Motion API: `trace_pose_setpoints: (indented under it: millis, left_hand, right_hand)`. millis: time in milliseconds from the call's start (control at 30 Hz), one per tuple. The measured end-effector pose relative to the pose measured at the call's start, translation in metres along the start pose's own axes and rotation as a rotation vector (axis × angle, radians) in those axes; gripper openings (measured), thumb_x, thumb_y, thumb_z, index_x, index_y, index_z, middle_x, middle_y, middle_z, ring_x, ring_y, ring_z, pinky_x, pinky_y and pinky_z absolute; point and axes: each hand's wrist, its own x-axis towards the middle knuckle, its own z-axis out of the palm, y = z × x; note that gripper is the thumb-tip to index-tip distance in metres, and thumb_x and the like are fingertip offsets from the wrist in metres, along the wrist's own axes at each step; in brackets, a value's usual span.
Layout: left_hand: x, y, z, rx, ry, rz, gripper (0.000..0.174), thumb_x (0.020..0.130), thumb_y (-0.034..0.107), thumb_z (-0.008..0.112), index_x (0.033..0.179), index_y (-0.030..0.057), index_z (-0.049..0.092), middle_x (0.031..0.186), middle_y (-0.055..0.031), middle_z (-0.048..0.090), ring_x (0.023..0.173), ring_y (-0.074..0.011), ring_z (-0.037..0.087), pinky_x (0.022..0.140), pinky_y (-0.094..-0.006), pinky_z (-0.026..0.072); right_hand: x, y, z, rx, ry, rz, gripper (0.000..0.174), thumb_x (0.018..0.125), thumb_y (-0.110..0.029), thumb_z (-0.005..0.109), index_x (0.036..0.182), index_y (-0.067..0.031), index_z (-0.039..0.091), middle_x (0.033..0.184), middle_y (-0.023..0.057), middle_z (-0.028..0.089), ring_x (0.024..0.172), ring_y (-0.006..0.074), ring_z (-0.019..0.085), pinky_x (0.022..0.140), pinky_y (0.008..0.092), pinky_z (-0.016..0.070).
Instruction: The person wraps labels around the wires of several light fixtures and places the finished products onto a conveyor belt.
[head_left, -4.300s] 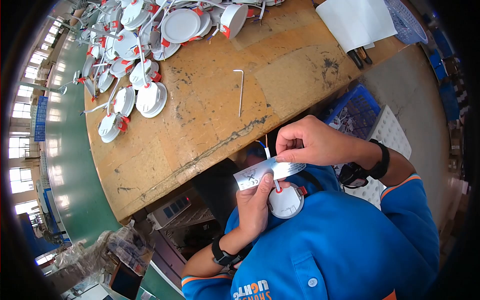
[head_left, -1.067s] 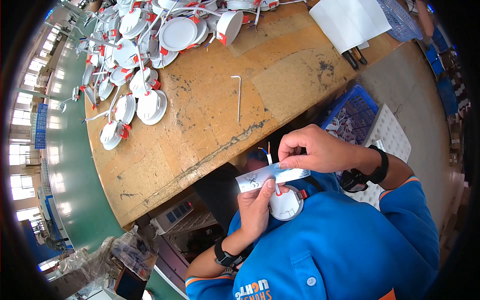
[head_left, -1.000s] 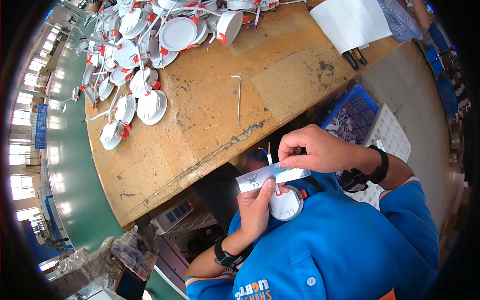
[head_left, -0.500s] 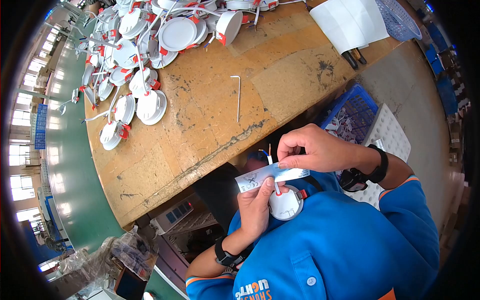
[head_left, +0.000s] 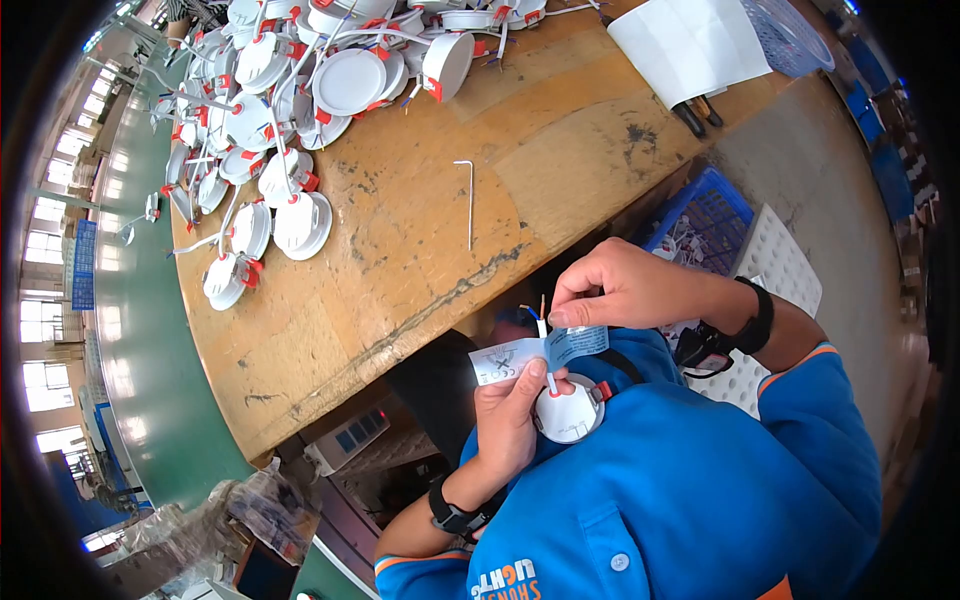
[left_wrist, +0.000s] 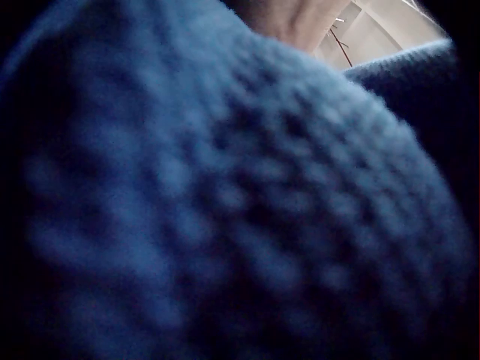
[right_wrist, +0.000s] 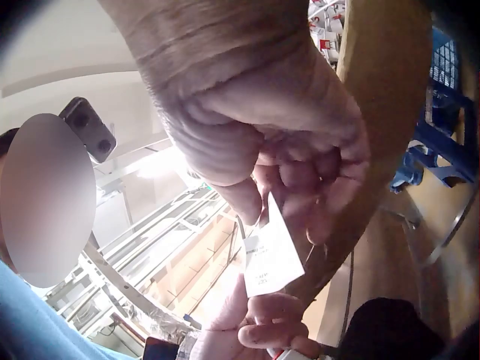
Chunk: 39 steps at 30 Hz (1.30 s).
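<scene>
My left hand (head_left: 506,420) holds a printed silvery label (head_left: 503,360) against the white cable (head_left: 542,327) of a round downlight (head_left: 570,414), its thumb lying over the label's middle. Bare blue and brown wire ends stick up past the label. With thumb and forefinger, my right hand (head_left: 622,287) pinches the label's other end, which bends at the cable and angles away. The downlight rests against the blue shirt, its red clip showing. In the right wrist view the label (right_wrist: 271,259) spans between both hands. Blue cloth (left_wrist: 240,195) fills most of the left wrist view.
Many white downlights (head_left: 350,82) are heaped at the back left of the wooden table (head_left: 390,260). A hex key (head_left: 470,205) lies mid-table. White paper (head_left: 690,50) covers dark-handled tools (head_left: 690,118) near a basket (head_left: 785,38). Beside the table is a blue crate (head_left: 705,215).
The label was a nearly straight strip; now its right part is bent at the cable, with the right hand still pinching that end. The left hand keeps its hold.
</scene>
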Motion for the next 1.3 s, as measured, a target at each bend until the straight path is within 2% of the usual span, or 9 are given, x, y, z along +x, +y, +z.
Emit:
trace_pose_setpoints:
  millis: [133,267,400,667,833,1000,1133,1233,1300]
  left_hand:
    - [0.000,0.002,0.002,0.001,-0.035,-0.003,0.021,0.088,0.020,0.053,0.097,0.0013,0.057,0.082,-0.0115,0.063,0.071,-0.0176,0.059,0.069,-0.0306,0.0485]
    - [0.000,0.000,-0.004,0.081,-0.160,0.086,0.022,0.088,0.021,0.053,0.096,0.0008,0.057,0.081,-0.0117,0.063,0.073,-0.0176,0.059,0.070,-0.0310,0.0488]
    - [-0.001,0.008,0.004,0.022,-0.101,-0.010,0.022,0.088,0.020,0.053,0.095,-0.0006,0.057,0.083,-0.0124,0.063,0.076,-0.0179,0.061,0.072,-0.0313,0.0496]
    - [0.004,0.023,0.002,0.091,-0.258,0.015,0.034,0.087,0.014,0.055,0.115,-0.0043,0.046,0.091,-0.0138,0.064,0.092,-0.0165,0.059,0.082,-0.0295,0.0464]
    - [0.003,0.040,0.004,0.231,-0.140,0.337,0.041,0.083,-0.002,0.055,0.121,-0.0040,0.039,0.093,-0.0165,0.064,0.091,-0.0173,0.059,0.082,-0.0291,0.0456]
    - [0.003,0.039,0.014,0.325,-0.033,0.629,0.024,0.087,0.007,0.054,0.107,-0.0042,0.051,0.093,-0.0131,0.063,0.084,-0.0144,0.060,0.078,-0.0252,0.0464]
    - [0.014,0.032,0.015,0.268,0.064,0.507,0.022,0.089,0.010,0.051,0.104,-0.0050,0.056,0.093,-0.0137,0.063,0.082,-0.0167,0.060,0.079,-0.0301,0.0475]
    - [0.023,0.031,0.013,0.064,0.032,0.409,0.022,0.087,0.007,0.053,0.102,-0.0074,0.057,0.087,-0.0119,0.063,0.074,-0.0138,0.059,0.071,-0.0256,0.0478]
    - [0.023,0.033,0.010,-0.069,0.059,0.347,0.024,0.090,0.011,0.049,0.102,-0.0077,0.056,0.087,-0.0133,0.062,0.076,-0.0170,0.059,0.072,-0.0289,0.0483]
  right_hand:
    - [-0.001,-0.014,-0.016,-0.105,-0.129,0.186,0.025,0.082,-0.023,0.061,0.086,0.0022,0.064,0.068,0.0098,0.061,0.063,0.0069,0.054,0.057,0.0227,0.0428]
    - [-0.005,-0.005,-0.024,-0.494,0.237,-0.083,0.024,0.076,-0.018,0.065,0.093,-0.0012,0.064,0.069,0.0064,0.060,0.057,0.0082,0.049,0.051,0.0229,0.0392]
    - [-0.010,-0.043,-0.027,-0.084,-0.016,-0.064,0.023,0.073,-0.014,0.069,0.093,-0.0028,0.065,0.074,-0.0003,0.059,0.061,0.0083,0.049,0.057,0.0225,0.0415]
    - [0.004,-0.027,-0.015,0.468,-0.233,-0.145,0.010,0.072,-0.004,0.070,0.078,0.0010,0.064,0.074,0.0054,0.061,0.067,0.0083,0.055,0.059,0.0208,0.0422]
    - [-0.005,-0.063,-0.013,0.393,0.102,-0.171,0.008,0.073,-0.005,0.070,0.076,-0.0011,0.064,0.069,0.0010,0.059,0.059,0.0038,0.050,0.051,0.0172,0.0366]
    - [0.001,-0.082,-0.009,0.233,0.294,-0.265,0.011,0.075,-0.011,0.070,0.076,-0.0020,0.063,0.067,-0.0020,0.058,0.055,0.0021,0.047,0.048,0.0169,0.0360]
    - [0.023,-0.078,-0.011,0.001,0.355,-0.248,0.015,0.074,-0.013,0.070,0.082,-0.0012,0.063,0.065,-0.0002,0.059,0.059,0.0023,0.051,0.052,0.0182,0.0401]
    - [0.032,-0.073,-0.013,-0.093,0.368,-0.260,0.021,0.077,-0.017,0.065,0.087,0.0002,0.062,0.068,0.0064,0.062,0.059,0.0121,0.058,0.052,0.0245,0.0448]
    - [0.019,-0.085,-0.010,-0.178,0.466,-0.412,0.016,0.077,-0.013,0.064,0.088,-0.0015,0.062,0.072,0.0036,0.061,0.056,0.0096,0.054,0.051,0.0218,0.0417]
